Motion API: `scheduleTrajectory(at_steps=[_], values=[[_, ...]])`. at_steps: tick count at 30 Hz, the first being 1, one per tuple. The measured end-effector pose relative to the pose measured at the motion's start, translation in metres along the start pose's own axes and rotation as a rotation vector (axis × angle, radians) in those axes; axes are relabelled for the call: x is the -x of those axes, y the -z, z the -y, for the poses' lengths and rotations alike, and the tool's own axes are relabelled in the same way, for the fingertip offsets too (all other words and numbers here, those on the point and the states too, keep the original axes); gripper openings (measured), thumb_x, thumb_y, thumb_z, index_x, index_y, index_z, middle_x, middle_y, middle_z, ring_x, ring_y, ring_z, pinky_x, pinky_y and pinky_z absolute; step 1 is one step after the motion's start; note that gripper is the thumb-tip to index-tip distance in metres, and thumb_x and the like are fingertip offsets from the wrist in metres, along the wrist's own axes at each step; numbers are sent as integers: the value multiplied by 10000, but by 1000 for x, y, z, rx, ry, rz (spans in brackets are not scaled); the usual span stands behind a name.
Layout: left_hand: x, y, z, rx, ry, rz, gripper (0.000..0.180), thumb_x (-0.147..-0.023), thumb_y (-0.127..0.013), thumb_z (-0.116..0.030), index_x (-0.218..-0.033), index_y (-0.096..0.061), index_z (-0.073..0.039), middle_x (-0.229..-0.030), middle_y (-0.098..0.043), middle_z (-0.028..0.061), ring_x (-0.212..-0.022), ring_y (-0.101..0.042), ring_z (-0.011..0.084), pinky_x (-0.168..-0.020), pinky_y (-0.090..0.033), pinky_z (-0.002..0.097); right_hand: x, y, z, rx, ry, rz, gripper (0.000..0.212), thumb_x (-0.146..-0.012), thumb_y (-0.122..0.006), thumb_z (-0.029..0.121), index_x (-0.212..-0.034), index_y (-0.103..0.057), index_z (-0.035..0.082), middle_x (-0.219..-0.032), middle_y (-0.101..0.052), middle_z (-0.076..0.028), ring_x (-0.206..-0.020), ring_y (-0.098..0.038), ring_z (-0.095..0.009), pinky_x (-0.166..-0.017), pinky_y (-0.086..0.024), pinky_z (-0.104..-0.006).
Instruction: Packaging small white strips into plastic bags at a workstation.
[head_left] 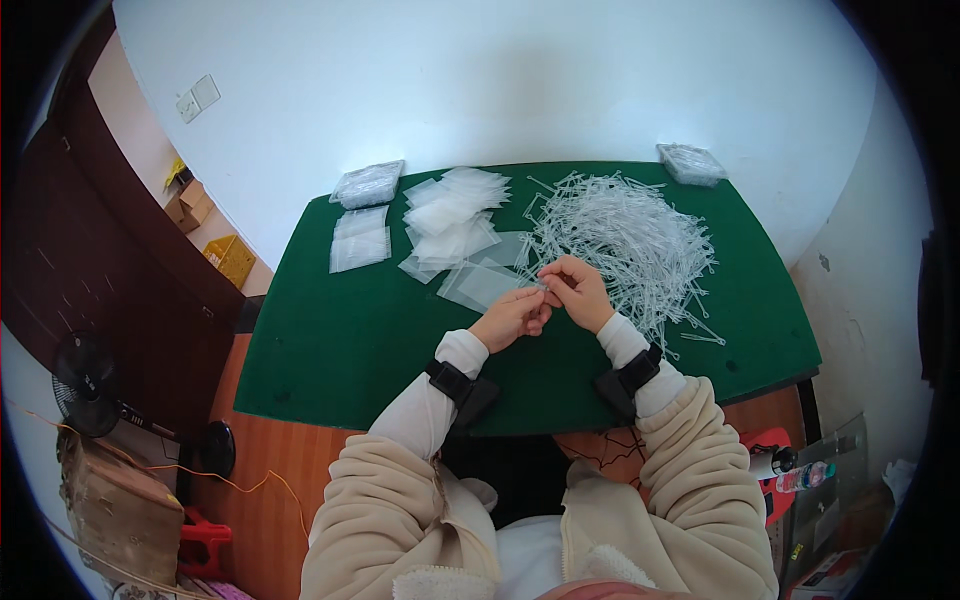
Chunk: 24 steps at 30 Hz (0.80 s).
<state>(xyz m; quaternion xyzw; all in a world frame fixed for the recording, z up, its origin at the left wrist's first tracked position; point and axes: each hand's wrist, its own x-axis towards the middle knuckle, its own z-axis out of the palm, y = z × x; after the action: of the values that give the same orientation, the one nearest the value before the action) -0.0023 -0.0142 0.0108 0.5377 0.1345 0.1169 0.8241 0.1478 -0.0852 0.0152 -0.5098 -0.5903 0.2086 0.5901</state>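
Over the middle of the green table [330,330], my left hand [510,318] and my right hand [582,292] meet at the fingertips. Both are closed in a pinch around something small and pale, too small to make out. Just right of them spreads a large heap of thin clear plastic strips [625,235], some with small loops at their ends. Beyond my left hand lie loose clear flat bags [480,285], partly overlapping. Farther back is a fanned pile of translucent bags [450,215].
A smaller stack of clear bags [360,240] lies at the left, with a wrapped clear bundle [368,184] behind it. Another wrapped bundle [692,165] sits at the far right corner. A white wall stands behind the table. A black fan [90,385] and cardboard box [120,505] are at left.
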Motion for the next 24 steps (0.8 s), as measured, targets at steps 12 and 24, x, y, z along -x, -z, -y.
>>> scheduleTrajectory(at_steps=[12, 24], values=[[-5, 12, 1, 89, -151, -185, 229, -934, -388, -224, -919, -513, -33, -658, -377, -41, -537, -299, 51, -492, -274, 195, 2, 27, -13, 1045, -1, -38, 108, -680, -654, 131, -775, -641, 81, -778, -579, -86, -782, -546, -258, -708, -434, -364], [-5, 16, 2, 106, -241, -329, 223, -926, -399, -220, -976, -518, -39, -676, -398, -41, -560, -333, 49, -507, -287, 193, 0, 28, -6, 1172, -57, -83, 64, -712, -616, 158, -708, -605, 96, -739, -591, -68, -768, -556, -272, -678, -432, -369]])
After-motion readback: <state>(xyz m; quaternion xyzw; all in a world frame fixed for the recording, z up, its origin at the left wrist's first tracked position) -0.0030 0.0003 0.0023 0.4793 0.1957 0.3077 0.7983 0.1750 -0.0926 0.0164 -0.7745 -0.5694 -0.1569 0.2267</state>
